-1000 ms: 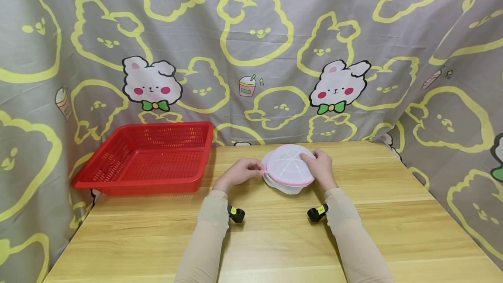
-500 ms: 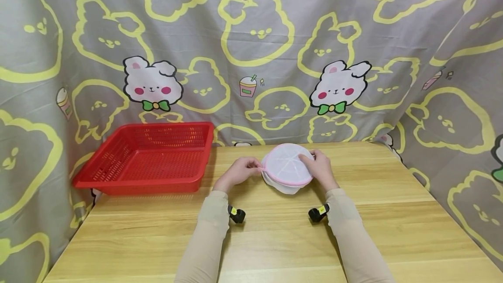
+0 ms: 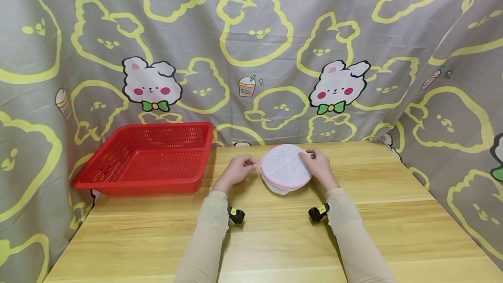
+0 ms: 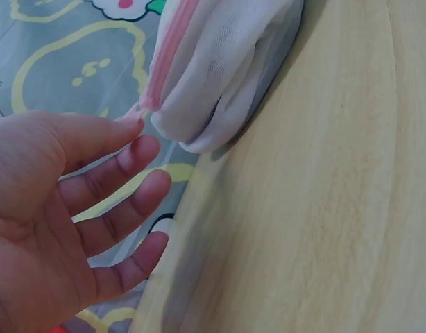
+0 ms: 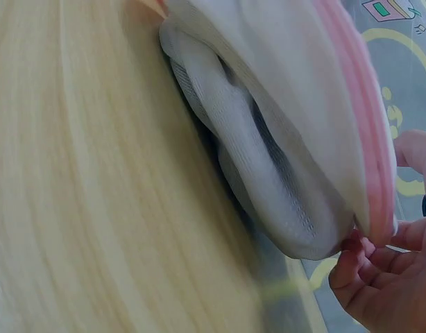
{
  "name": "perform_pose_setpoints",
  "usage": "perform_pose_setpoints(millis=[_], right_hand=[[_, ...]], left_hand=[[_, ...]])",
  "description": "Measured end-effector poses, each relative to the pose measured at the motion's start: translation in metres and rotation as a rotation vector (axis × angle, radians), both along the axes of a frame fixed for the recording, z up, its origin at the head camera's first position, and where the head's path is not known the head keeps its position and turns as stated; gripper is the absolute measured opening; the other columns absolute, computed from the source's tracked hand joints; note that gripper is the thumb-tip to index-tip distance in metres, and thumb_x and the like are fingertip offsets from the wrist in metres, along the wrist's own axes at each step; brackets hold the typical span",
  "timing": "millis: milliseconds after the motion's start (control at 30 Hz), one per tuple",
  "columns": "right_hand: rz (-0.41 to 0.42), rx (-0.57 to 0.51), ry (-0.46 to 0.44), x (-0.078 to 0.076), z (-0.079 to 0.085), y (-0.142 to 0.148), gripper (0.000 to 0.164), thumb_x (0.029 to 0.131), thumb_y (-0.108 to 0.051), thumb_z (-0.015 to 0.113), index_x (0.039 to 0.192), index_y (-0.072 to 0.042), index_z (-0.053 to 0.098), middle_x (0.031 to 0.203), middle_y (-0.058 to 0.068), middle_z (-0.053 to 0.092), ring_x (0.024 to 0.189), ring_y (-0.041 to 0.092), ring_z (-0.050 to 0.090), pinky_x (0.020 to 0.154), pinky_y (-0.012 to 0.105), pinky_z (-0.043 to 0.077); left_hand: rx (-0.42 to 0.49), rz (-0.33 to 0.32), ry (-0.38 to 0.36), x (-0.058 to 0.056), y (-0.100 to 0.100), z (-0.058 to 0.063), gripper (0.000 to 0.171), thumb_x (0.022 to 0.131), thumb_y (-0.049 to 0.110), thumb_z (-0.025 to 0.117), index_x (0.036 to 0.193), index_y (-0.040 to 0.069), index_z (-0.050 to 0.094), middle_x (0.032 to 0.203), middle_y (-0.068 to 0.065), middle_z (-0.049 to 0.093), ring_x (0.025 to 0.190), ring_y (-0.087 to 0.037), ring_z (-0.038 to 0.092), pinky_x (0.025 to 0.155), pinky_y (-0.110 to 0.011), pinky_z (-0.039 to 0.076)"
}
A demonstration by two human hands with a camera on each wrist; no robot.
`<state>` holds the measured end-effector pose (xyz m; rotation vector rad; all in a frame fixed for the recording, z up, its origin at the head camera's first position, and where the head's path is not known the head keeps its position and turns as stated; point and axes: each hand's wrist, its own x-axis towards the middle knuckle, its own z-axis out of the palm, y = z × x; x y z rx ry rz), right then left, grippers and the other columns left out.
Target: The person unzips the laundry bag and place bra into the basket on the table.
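A round white bag with a thin, net-like look [image 3: 285, 167] sits on the wooden table [image 3: 275, 243], near the back edge, between the two hands. Its flat round top looks up and leans a bit toward the person. The top is almost a circle, so I cannot pick out a clear long side, but the bag is wider than it is tall. A pink edge [image 5: 371, 132] goes around the top, and soft white folds [image 4: 220, 83] puff out under it. A little pink tab [image 4: 134, 113] sticks out from the bag's left side and points at the left hand [image 3: 237, 170]. That hand pinches the tab with its thumb and a finger, and its other fingers are spread apart and a little bent. The right hand [image 3: 320, 166] grips the other side of the bag, with its thumb on the top and its fingertips at the edge. Both arms, in light sleeves [image 3: 206, 239], reach forward and slant in toward each other, and the hands turn in to face the bag. A small black camera [image 3: 237, 215] is on each wrist. The red basket [image 3: 149, 188] is well to the left, in front of the gray and yellow curtain [image 3: 259, 25].
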<state>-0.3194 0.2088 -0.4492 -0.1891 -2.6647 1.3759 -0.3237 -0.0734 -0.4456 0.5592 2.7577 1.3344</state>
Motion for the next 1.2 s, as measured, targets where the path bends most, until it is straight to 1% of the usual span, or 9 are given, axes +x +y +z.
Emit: perform_pose_setpoints(millis=[200, 333, 500, 667, 933, 1100, 1200], right_hand=[[-0.006, 0.002, 0.063, 0.0011, 0.0025, -0.0017, 0.045, 0.093, -0.037, 0.059, 0.121, -0.001, 0.059, 0.100, 0.015, 0.056, 0.091, 0.025, 0.052, 0.073, 0.026, 0.043], [0.000, 0.015, 0.090, 0.0006, 0.0022, -0.0038, 0.044, 0.093, -0.034, 0.061, 0.121, 0.000, 0.059, 0.103, 0.016, 0.055, 0.094, 0.026, 0.052, 0.077, 0.028, 0.042], [0.037, 0.015, 0.113, 0.0003, 0.0018, -0.0056, 0.047, 0.093, -0.032, 0.062, 0.126, 0.001, 0.058, 0.112, 0.019, 0.055, 0.101, 0.030, 0.051, 0.084, 0.033, 0.042], [0.078, 0.040, 0.136, 0.0001, 0.0007, -0.0061, 0.048, 0.094, -0.031, 0.061, 0.128, 0.002, 0.057, 0.114, 0.021, 0.054, 0.102, 0.031, 0.049, 0.085, 0.035, 0.040], [0.132, 0.076, 0.114, 0.0013, -0.0004, -0.0047, 0.049, 0.093, -0.034, 0.061, 0.127, 0.001, 0.057, 0.115, 0.022, 0.057, 0.104, 0.032, 0.052, 0.088, 0.039, 0.044], [0.145, 0.080, 0.106, 0.0010, -0.0008, -0.0034, 0.041, 0.092, -0.031, 0.064, 0.117, 0.001, 0.059, 0.106, 0.019, 0.059, 0.098, 0.030, 0.054, 0.081, 0.034, 0.045], [0.150, 0.080, 0.081, 0.0009, -0.0003, -0.0028, 0.036, 0.091, -0.029, 0.066, 0.111, 0.000, 0.058, 0.104, 0.018, 0.059, 0.097, 0.029, 0.054, 0.079, 0.031, 0.045]], left_hand=[[-0.021, 0.043, 0.007, 0.0005, 0.0019, 0.0001, 0.009, 0.093, 0.019, 0.066, 0.094, 0.010, 0.070, 0.089, -0.005, 0.069, 0.077, -0.013, 0.058, 0.064, -0.023, 0.046], [-0.044, 0.075, 0.022, -0.0003, 0.0032, -0.0011, 0.010, 0.094, 0.020, 0.065, 0.094, 0.011, 0.070, 0.090, -0.005, 0.069, 0.077, -0.014, 0.058, 0.064, -0.023, 0.047], [-0.058, 0.109, 0.045, -0.0003, 0.0044, -0.0022, 0.009, 0.093, 0.020, 0.066, 0.092, 0.012, 0.070, 0.091, -0.004, 0.070, 0.078, -0.014, 0.058, 0.067, -0.024, 0.047], [-0.058, 0.137, 0.063, 0.0013, 0.0054, -0.0013, 0.008, 0.093, 0.020, 0.067, 0.091, 0.014, 0.071, 0.092, -0.002, 0.072, 0.080, -0.015, 0.060, 0.067, -0.026, 0.047], [-0.061, 0.146, 0.072, 0.0010, 0.0051, -0.0013, 0.007, 0.093, 0.020, 0.067, 0.090, 0.015, 0.071, 0.092, -0.001, 0.072, 0.082, -0.016, 0.061, 0.066, -0.025, 0.047], [-0.058, 0.144, 0.081, 0.0007, 0.0049, -0.0015, 0.007, 0.092, 0.021, 0.067, 0.089, 0.015, 0.071, 0.091, -0.001, 0.072, 0.083, -0.017, 0.061, 0.068, -0.026, 0.048], [-0.057, 0.141, 0.091, 0.0008, 0.0049, -0.0014, 0.007, 0.092, 0.021, 0.068, 0.089, 0.015, 0.071, 0.091, -0.001, 0.072, 0.083, -0.017, 0.062, 0.069, -0.026, 0.049]])
